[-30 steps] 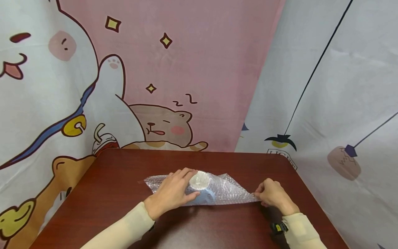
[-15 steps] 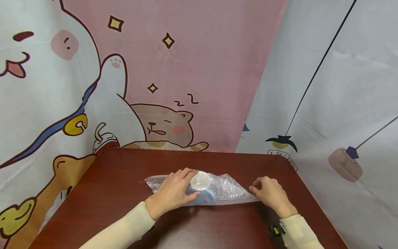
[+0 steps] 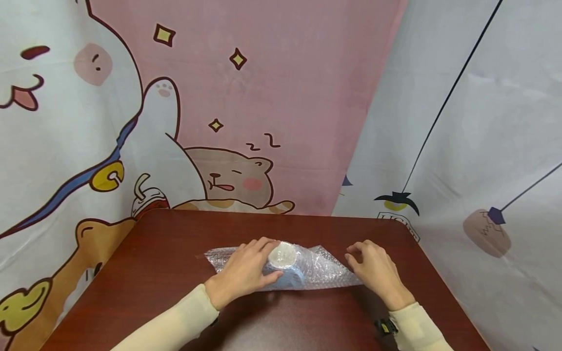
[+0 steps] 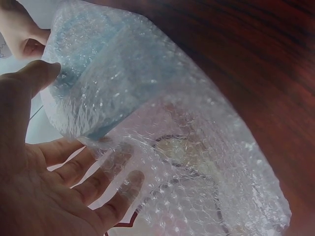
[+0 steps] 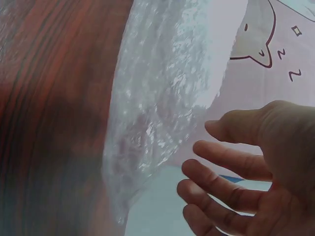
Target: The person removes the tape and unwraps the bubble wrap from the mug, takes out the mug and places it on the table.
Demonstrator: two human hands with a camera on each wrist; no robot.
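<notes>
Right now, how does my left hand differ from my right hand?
Your left hand holds the bubble-wrapped bundle near its middle; your right hand grips nothing, by the wrap's right-hand tip.
In the wrist views, some left fingers show through clear wrap, while the right fingers show uncovered.
Both hands are bare, below cream sleeves.

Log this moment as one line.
left hand: grips bubble-wrap bundle | right hand: apart from bundle, near its right end | blue item: visible inside bundle

The sleeves are cream, the wristband seemingly black.
</notes>
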